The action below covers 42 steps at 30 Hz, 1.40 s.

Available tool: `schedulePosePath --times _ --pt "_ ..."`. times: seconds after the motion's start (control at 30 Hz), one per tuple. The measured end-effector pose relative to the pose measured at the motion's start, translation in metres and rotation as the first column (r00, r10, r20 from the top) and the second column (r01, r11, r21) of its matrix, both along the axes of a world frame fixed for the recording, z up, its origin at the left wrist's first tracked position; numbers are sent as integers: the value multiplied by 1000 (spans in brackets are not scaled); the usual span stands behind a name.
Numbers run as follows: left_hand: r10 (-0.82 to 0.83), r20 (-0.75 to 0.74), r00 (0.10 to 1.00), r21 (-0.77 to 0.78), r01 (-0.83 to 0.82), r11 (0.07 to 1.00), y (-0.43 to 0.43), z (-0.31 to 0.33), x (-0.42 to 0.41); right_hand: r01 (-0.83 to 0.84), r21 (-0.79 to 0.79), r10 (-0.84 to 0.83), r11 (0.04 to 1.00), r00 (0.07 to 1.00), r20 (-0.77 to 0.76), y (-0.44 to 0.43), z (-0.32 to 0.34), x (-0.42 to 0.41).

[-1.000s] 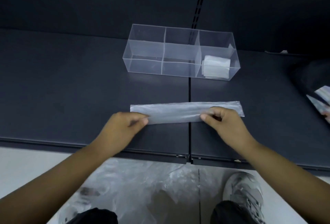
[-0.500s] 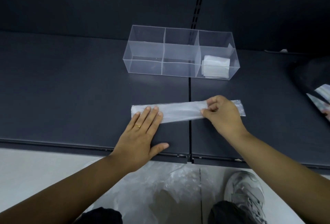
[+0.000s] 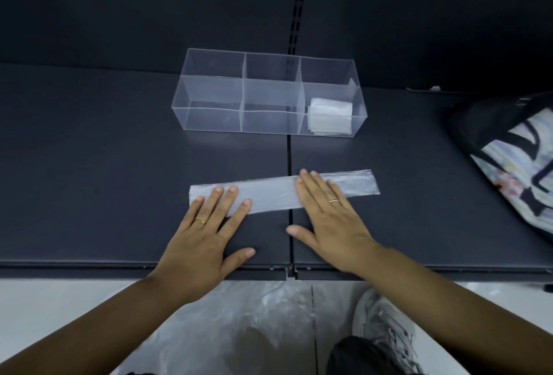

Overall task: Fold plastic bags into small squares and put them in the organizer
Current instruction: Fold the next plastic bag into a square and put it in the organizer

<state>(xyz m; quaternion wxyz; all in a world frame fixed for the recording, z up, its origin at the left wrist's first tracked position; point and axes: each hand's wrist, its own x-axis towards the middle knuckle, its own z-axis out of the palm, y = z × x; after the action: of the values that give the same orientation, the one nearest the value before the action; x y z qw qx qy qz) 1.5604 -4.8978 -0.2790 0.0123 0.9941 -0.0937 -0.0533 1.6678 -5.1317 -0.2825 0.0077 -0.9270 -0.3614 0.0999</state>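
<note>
Hands (image 3: pixel 203 234) (image 3: pixel 332 219) on long, perhaps crinkled bag (image 3: pixel 269 195)

Dark shelf (image 3: pixel 89 165), seam down the middle.
Clear organizer (image 3: pixel 209 111) at the back, folded bag strip (image 3: pixel 269 195) near the front, patterned tote (image 3: pixel 508 165) at right.

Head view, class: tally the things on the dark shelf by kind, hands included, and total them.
Clear plastic divided organizer: 1
Long translucent folded plastic bag strip: 1
Stack of white folded plastic squares: 1
Black patterned fabric bag: 1
Left hand and right hand: 2
Total: 6
</note>
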Motion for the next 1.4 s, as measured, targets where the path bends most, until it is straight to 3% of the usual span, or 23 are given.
schedulePosePath --times 0.13,0.27,0.47,0.57,0.67,0.8,0.9,1.0,1.07,1.17,1.23,1.33,1.4 --pt "2 -9 1000 2 -2 1000 0 -1 0 216 34 -216 976 976 -16 -49 3 21" --pt "9 -23 1000 1 -9 1000 0 1 1 423 324 -425 846 903 -70 -69 13 49" --pt "17 -39 999 -19 -18 1000 -1 3 0 416 370 -385 831 909 -157 -67 22 72" --pt "13 -42 999 -37 -14 999 0 3 1 477 417 -407 774 879 -250 -74 26 66" --pt "-21 -58 998 -67 17 998 6 2 5 591 361 -448 721 795 -408 -84 35 58" --pt "-95 -28 995 -147 90 985 18 5 16 627 196 -453 754 713 -536 -94 48 38" --pt "-125 -6 992 -234 120 965 3 14 23 688 121 -433 715 572 -697 -96 60 23" --pt "-179 -44 983 -340 154 928 -42 25 19 776 54 -241 628 261 -935 -91 79 8" --pt "-181 -50 982 -420 143 896 -77 29 14 826 19 -57 563 61 -996 -83 93 1" --pt "-39 -120 992 -632 -46 774 -115 39 12 843 4 122 538 -73 -990 -72 109 -2" --pt "102 -151 983 -778 -182 601 -127 47 15 829 33 197 558 -94 -976 -62 116 -4" --pt "184 -225 957 -907 -274 319 -128 62 16 787 142 266 601 -29 -964 -49 124 -3" --pt "194 -291 937 -932 -324 166 -121 69 14 782 229 247 580 99 -964 -46 124 7"
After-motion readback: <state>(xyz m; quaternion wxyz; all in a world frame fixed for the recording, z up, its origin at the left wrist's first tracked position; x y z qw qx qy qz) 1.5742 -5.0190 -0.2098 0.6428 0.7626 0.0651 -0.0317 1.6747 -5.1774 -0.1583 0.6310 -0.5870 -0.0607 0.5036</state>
